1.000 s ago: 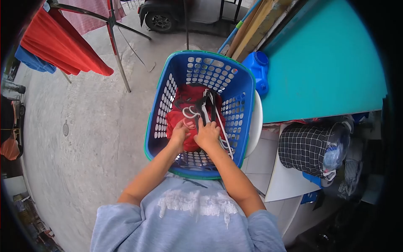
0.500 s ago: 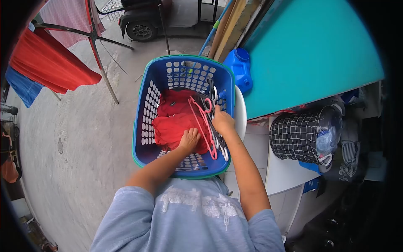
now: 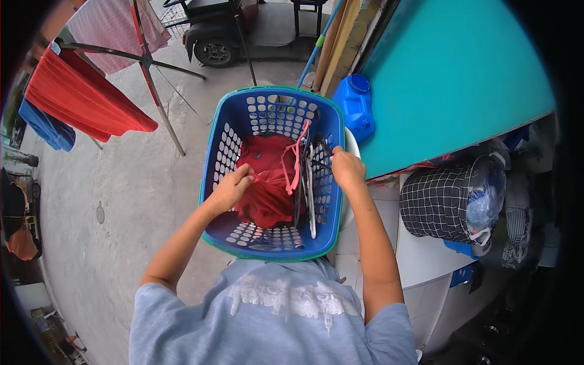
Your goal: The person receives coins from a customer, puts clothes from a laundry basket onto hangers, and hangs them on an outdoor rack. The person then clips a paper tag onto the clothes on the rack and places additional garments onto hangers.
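A blue laundry basket (image 3: 267, 248) with a green rim stands in front of me, holding crumpled red clothes (image 3: 271, 204) and several hangers. My left hand (image 3: 233, 186) is closed in a pinch on a fold of red cloth, drawing it up at the left side of the pile. On the basket's right side, my right hand (image 3: 348, 168) is closed on a black hanger (image 3: 324, 146). Between my hands, a pink hanger (image 3: 297, 173) leans over the clothes, with a white hanger (image 3: 312, 204) upright beside it.
Red and blue cloths hang from a drying rack (image 3: 146, 61) at the left. Behind the basket are a blue jug (image 3: 354, 106) and a parked vehicle (image 3: 216, 52). A turquoise panel (image 3: 450, 79) and a black checked basket (image 3: 435, 198) are on the right.
My left hand has moved left and up, pinching red cloth instead of resting on it. My right hand has shifted right with a black hanger, and the pink hanger now stands more upright.
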`<action>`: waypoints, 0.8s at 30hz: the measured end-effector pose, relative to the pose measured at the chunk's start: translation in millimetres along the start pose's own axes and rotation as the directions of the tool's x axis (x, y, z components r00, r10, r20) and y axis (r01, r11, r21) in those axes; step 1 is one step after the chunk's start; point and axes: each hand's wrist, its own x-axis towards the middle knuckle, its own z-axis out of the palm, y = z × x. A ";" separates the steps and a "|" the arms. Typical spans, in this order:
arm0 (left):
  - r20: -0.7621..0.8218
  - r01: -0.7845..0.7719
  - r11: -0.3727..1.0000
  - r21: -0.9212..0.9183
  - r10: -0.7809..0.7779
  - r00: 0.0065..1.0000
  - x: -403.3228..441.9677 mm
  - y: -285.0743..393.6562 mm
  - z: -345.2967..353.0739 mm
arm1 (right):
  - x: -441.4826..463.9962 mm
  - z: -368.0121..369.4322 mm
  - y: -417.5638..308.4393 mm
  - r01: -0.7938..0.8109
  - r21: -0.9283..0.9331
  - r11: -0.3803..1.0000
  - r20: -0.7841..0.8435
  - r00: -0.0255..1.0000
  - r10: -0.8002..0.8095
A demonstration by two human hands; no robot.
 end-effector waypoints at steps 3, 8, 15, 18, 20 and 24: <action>0.155 0.088 0.985 -0.146 -0.065 0.986 -13.3 44.5 -35.3 | -19.3 -50.1 10.4 0.121 -0.038 0.992 -0.079 0.989 -0.123; 0.231 -0.053 0.854 -0.518 0.199 0.953 -36.7 133.8 -56.5 | -77.1 -124.0 35.1 0.129 0.047 0.990 -0.252 0.961 -0.114; -0.039 -0.165 0.179 -0.970 0.554 0.832 -11.6 200.7 -71.0 | -114.7 -138.7 105.9 0.177 0.976 0.125 -0.176 0.984 -0.022; 0.138 0.104 0.107 -0.989 0.393 0.909 61.6 153.9 -66.6 | -116.2 -115.2 110.1 0.262 0.925 -0.275 -0.269 0.963 0.012; 0.266 0.228 0.382 -0.895 0.048 0.963 103.4 89.4 -35.3 | -120.6 -99.9 108.3 0.173 0.920 -0.353 -0.179 0.984 0.015; 0.591 0.680 0.531 -0.505 -0.361 0.721 85.4 -74.6 34.1 | -129.9 -57.0 102.8 0.046 0.921 -0.386 -0.088 0.992 -0.092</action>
